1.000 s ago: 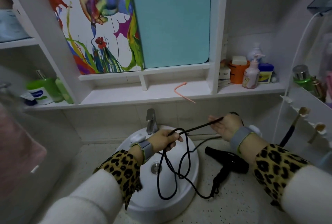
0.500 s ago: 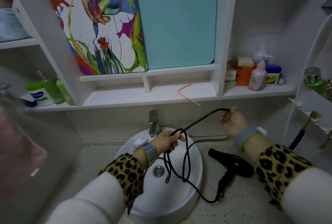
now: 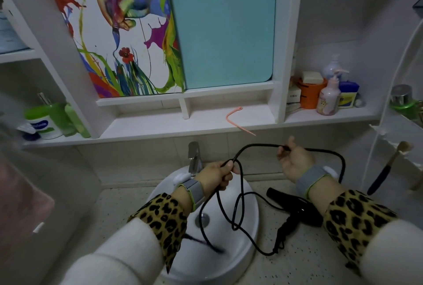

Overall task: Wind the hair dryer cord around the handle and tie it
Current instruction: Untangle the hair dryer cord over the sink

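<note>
A black hair dryer (image 3: 295, 208) lies on the speckled counter to the right of the sink, its handle pointing toward me. Its black cord (image 3: 240, 195) runs from the handle end, loops over the sink bowl and rises to my hands. My left hand (image 3: 217, 176) is closed on a bunch of cord above the sink. My right hand (image 3: 295, 161) pinches the cord farther along, above the dryer. The cord arches between both hands and a further stretch curves out behind my right wrist. A pink tie strip (image 3: 238, 120) rests on the shelf above.
A white round sink (image 3: 249, 195) with a metal faucet (image 3: 194, 156) sits in front of me. Bottles and jars (image 3: 327, 97) stand on the right shelf, a green jar (image 3: 43, 122) on the left shelf. A brush (image 3: 389, 168) hangs at the right rack.
My right hand has slid outward along the cord and moved right, so a longer arch spans between my hands and a loop hangs behind my right wrist. The left hand keeps its grip.
</note>
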A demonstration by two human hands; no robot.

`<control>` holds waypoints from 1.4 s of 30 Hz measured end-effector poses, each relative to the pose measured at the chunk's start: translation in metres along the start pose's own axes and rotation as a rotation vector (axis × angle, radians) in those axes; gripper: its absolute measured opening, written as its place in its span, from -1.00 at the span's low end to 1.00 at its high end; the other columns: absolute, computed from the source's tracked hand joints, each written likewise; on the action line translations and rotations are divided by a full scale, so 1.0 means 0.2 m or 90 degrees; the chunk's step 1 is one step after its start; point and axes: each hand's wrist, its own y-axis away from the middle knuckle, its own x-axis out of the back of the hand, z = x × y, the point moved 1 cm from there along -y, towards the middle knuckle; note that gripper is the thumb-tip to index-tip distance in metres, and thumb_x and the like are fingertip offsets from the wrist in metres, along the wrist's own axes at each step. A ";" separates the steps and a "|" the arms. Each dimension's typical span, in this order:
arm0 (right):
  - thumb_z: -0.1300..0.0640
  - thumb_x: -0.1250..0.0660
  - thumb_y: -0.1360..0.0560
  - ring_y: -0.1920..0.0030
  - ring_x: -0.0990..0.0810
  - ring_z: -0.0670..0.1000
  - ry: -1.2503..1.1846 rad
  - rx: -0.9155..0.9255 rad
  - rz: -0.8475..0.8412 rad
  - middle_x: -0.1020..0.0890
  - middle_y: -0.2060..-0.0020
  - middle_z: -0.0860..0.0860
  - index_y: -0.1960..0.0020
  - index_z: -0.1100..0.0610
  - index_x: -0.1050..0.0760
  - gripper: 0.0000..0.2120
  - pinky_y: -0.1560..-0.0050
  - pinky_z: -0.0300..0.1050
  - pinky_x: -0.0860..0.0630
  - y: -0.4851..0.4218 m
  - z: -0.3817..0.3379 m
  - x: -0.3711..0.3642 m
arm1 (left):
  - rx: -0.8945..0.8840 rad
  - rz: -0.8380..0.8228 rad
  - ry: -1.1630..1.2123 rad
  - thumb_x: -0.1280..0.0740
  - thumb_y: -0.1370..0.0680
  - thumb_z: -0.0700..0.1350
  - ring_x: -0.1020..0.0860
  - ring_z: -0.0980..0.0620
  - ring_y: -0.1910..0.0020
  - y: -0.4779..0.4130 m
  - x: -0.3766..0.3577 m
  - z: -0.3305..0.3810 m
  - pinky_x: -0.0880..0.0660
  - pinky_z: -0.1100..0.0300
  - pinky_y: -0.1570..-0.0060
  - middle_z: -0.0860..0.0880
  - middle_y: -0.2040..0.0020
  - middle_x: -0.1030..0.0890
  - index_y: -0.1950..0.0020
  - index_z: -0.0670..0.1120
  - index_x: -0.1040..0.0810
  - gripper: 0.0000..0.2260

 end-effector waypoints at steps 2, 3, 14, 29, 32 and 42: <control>-0.03 -0.35 -0.51 0.47 -0.37 -0.05 0.166 -0.086 -0.113 -0.42 0.49 0.01 0.28 0.09 -0.41 -0.72 0.52 -0.24 -0.33 0.06 0.12 -0.05 | -0.002 -0.016 -0.003 -0.12 -0.68 -0.04 -0.22 0.09 0.47 -0.02 -0.07 0.02 -0.15 0.24 0.41 0.02 0.43 -0.35 0.12 -0.14 -0.54 -0.69; -0.04 -0.37 -0.49 0.48 -0.37 -0.06 0.278 -0.117 -0.184 -0.40 0.48 0.02 0.29 0.10 -0.42 -0.71 0.51 -0.26 -0.29 0.09 0.19 -0.07 | -0.004 -0.028 -0.023 -0.13 -0.68 -0.04 -0.22 0.09 0.48 -0.02 -0.10 0.02 -0.15 0.24 0.42 0.02 0.44 -0.35 0.15 -0.13 -0.53 -0.70; 0.01 -0.36 -0.51 0.43 -0.36 -0.09 0.098 -0.010 -0.020 -0.41 0.38 -0.02 0.21 0.11 -0.43 -0.78 0.53 -0.27 -0.35 -0.03 -0.10 -0.01 | 0.024 0.031 -0.045 -0.12 -0.68 -0.02 -0.24 0.08 0.47 -0.04 0.05 0.00 -0.23 0.24 0.42 0.01 0.41 -0.34 0.10 -0.14 -0.53 -0.70; -0.12 -0.35 -0.48 0.48 -0.42 -0.07 0.155 -0.113 -0.061 -0.46 0.45 0.00 0.22 0.10 -0.41 -0.69 0.51 -0.25 -0.28 -0.03 -0.04 0.00 | 0.010 -0.042 -0.031 -0.15 -0.67 -0.04 -0.23 0.08 0.48 -0.02 -0.03 0.07 -0.23 0.24 0.41 -0.02 0.41 -0.35 0.08 -0.17 -0.52 -0.72; 0.00 -0.32 -0.53 0.48 -0.41 -0.11 0.281 -0.182 -0.169 -0.51 0.33 0.01 0.22 0.14 -0.45 -0.76 0.60 -0.32 -0.30 0.05 0.09 -0.06 | 0.018 -0.078 -0.062 -0.18 -0.66 -0.02 -0.36 0.07 0.48 -0.03 -0.08 0.07 -0.37 0.25 0.41 -0.01 0.41 -0.46 0.08 -0.17 -0.55 -0.72; 0.29 0.07 -0.63 0.46 -0.16 -0.11 0.009 -0.023 0.121 -0.33 0.36 0.02 0.25 0.16 -0.29 -0.68 0.69 -0.36 -0.26 -0.11 -0.26 0.14 | 0.037 0.113 -0.191 -0.19 -0.65 -0.13 -0.53 0.04 0.40 0.00 0.23 -0.06 -0.55 0.19 0.35 -0.06 0.28 -0.59 0.06 -0.12 -0.54 -0.83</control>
